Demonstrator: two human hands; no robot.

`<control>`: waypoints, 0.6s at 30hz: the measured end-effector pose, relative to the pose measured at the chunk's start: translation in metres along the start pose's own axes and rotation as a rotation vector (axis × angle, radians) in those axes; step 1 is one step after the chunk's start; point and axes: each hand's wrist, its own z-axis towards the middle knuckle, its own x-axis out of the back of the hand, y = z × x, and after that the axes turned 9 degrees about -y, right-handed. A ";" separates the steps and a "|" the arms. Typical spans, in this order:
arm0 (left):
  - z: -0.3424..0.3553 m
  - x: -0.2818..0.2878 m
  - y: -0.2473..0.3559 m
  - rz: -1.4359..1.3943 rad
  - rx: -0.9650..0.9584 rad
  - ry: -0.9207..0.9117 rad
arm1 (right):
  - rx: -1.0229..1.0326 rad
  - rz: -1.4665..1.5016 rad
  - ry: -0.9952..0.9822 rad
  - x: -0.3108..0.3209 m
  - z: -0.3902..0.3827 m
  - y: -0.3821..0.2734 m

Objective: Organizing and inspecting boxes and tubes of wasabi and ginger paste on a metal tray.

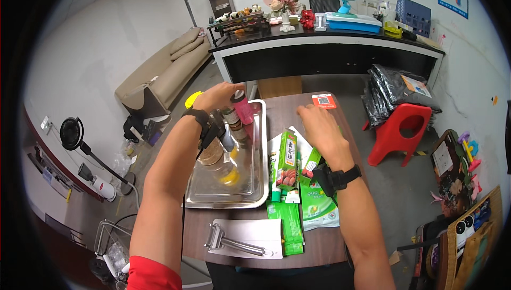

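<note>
Your left arm [162,199] slants forward along the left side of the metal tray [213,191], a red sleeve [154,275] showing at its lower end. Your left hand [215,97] is at the tray's far end, back upward, fingers pointing right. Your right arm [362,215] and right hand [323,130] are right of the tray, fingers bent, their tips partly hidden. Each wrist wears a black band [340,178].
</note>
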 end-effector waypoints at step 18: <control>-0.001 -0.013 -0.011 -0.154 0.147 -0.050 | 0.008 -0.033 0.006 0.000 -0.002 0.001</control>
